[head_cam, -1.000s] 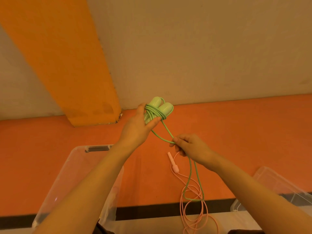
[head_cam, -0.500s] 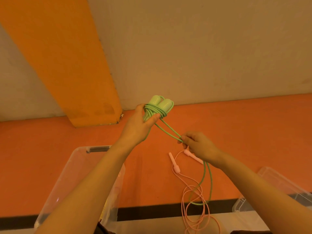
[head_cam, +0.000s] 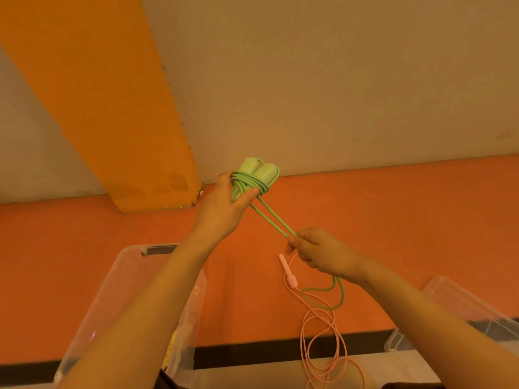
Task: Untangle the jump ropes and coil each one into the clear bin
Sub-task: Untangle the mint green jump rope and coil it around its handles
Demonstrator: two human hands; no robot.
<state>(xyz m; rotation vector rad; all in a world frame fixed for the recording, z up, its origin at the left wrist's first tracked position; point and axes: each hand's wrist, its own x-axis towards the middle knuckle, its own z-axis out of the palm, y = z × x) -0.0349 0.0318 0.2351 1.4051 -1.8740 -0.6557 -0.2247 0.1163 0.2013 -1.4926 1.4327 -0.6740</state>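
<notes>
Left hand (head_cam: 222, 206) is gripping the two handles of the green rope (head_cam: 254, 179) with cord wound round them, right hand (head_cam: 317, 252) is pinching the doubled taut cord running down-right from the bundle, slack looping below near the pink rope (head_cam: 317, 327), clear bin (head_cam: 126, 290) lower-left

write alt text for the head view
The left hand holds two green handles wound with green rope, pulled taut by the right hand. A pink rope hangs below, with a clear bin at lower left.
</notes>
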